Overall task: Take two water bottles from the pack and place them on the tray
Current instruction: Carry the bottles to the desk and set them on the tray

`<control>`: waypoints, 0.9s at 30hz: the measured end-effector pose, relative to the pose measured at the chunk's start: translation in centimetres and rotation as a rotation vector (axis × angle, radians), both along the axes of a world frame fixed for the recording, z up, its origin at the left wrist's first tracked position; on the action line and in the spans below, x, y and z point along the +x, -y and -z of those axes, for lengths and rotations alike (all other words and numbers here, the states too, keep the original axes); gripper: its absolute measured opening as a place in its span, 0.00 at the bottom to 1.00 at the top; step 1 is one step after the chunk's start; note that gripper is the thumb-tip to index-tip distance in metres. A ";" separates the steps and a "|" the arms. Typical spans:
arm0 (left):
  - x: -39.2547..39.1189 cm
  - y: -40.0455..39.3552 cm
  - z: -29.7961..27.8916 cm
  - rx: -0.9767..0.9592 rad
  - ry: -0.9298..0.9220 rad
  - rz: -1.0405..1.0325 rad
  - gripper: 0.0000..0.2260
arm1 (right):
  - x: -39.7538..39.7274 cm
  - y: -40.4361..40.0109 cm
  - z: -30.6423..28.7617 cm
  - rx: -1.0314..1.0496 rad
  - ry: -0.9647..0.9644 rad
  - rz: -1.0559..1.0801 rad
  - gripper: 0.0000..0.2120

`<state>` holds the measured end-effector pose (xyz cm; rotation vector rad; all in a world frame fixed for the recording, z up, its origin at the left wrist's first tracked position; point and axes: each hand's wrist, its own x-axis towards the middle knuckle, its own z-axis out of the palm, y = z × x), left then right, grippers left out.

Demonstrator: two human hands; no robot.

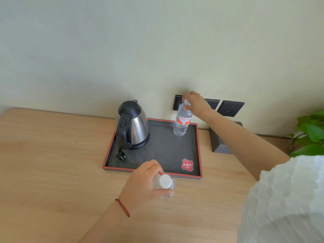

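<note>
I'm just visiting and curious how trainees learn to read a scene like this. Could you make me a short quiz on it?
1. True or false: the kettle stands on the tray.
2. How many water bottles are on the tray?
3. Which hand holds the bottle not yet placed: A left, B right?

Key: 1 true. 2 one, the upright bottle under the right hand. 3 A, the left hand holds the second bottle over the table.

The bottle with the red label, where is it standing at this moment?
In the head view, the bottle with the red label stands upright in the far right corner of the tray, right of the kettle, with the right hand at its cap.
</note>
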<state>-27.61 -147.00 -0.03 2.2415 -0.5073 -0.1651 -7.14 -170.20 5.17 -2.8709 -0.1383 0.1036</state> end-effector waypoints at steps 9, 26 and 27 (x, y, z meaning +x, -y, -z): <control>4.9 -0.2 -3.9 -0.163 -0.022 -0.102 0.11 | 0.0 0.1 0.6 -0.002 0.022 0.034 0.11; 21.6 7.1 -1.9 -0.063 0.037 -0.241 0.13 | 1.5 1.0 1.7 0.022 0.025 0.000 0.12; 21.7 7.3 -1.8 -0.074 0.022 -0.212 0.14 | 1.5 1.1 1.8 0.023 0.028 -0.006 0.12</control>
